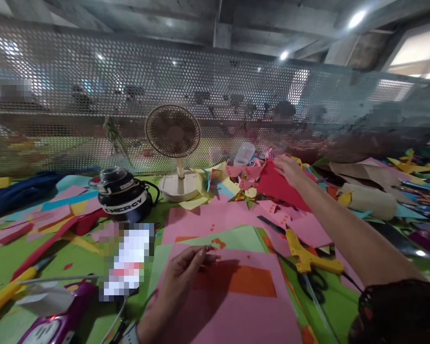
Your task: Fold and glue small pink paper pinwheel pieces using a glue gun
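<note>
Left hand (182, 272) was pinched closed over pink paper (243, 315), orange bits (219, 243) at its 2 o'clock. Right hand (288, 169) was by red paper (274, 186), 1 o'clock; couldn't tell if gripping.

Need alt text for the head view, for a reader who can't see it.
The right hand is at red paper on a cluttered green table; the left hand is over a pink sheet with an orange strip. A glue gun lies to the right, and a fan stands behind.
</note>
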The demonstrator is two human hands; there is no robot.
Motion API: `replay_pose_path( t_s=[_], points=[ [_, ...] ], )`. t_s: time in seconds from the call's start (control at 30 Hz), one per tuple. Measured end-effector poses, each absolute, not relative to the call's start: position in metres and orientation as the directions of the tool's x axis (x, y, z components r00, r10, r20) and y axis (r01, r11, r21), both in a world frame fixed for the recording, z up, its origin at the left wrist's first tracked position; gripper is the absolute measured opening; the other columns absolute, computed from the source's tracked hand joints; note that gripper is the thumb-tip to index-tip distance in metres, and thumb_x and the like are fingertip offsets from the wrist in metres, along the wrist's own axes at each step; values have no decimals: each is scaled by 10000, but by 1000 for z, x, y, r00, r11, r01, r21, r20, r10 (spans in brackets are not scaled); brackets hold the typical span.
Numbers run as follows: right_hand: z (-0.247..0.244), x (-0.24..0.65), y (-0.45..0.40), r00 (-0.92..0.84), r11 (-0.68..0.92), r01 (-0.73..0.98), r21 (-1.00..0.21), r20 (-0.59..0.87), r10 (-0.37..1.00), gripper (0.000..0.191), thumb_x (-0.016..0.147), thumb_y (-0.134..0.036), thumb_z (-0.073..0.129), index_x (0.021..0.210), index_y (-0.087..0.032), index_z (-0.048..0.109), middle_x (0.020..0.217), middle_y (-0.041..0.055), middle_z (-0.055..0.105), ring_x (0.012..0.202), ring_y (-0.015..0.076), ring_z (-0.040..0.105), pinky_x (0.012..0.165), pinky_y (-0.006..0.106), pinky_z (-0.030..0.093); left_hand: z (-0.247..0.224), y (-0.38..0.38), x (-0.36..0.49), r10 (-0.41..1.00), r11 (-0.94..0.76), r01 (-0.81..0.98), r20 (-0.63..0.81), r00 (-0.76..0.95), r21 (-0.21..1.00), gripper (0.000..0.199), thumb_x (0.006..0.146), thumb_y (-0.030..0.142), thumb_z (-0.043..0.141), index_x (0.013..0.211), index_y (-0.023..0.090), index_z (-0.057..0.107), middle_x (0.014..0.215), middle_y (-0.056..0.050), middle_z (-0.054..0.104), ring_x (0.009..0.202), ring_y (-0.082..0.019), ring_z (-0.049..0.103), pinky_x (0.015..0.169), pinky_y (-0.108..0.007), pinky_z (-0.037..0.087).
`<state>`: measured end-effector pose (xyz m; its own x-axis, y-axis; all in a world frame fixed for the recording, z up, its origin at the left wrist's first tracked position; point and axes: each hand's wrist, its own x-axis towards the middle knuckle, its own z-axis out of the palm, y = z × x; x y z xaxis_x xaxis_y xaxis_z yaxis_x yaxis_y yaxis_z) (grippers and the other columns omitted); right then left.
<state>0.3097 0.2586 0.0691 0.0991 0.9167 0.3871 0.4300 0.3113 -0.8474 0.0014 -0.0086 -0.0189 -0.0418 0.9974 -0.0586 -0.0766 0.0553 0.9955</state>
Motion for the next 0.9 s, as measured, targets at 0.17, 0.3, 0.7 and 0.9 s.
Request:
replay_pose_path(
  t_s=[0.17,0.3,0.7,0.9],
  points=[
    [55,288,237,-60,316,605,-731,354,933,473,649,-215,686,1119,-180,641,1036,74,685,989,236,612,902,380,461,-19,-8,4,997,63,-137,-70,-43,988,392,690,546,722,812,174,720,712,-81,747,660,-202,677,649,-309,531],
    [57,263,231,-200,326,699,-637,263,944,600,599,-140,707,1193,-163,625,1058,79,691,940,227,631,860,325,470,-20,-7,3,996,45,-137,-54,-67,990,386,688,542,728,798,172,711,677,-68,738,623,-179,652,617,-285,509],
    [66,244,227,-84,179,686,-706,167,982,100,683,-128,652,732,-184,717,679,46,716,735,218,677,668,276,499,-22,-6,0,997,69,-121,-73,-33,990,421,703,568,707,822,165,713,650,-64,724,603,-165,624,598,-263,472],
    [121,312,238,220,96,389,-916,194,956,148,806,-121,540,928,-161,611,453,-61,549,389,99,550,425,184,437,-21,-6,1,996,89,-126,-89,2,988,417,707,571,703,827,171,711,638,-44,712,602,-156,616,596,-248,470]
  ],
)
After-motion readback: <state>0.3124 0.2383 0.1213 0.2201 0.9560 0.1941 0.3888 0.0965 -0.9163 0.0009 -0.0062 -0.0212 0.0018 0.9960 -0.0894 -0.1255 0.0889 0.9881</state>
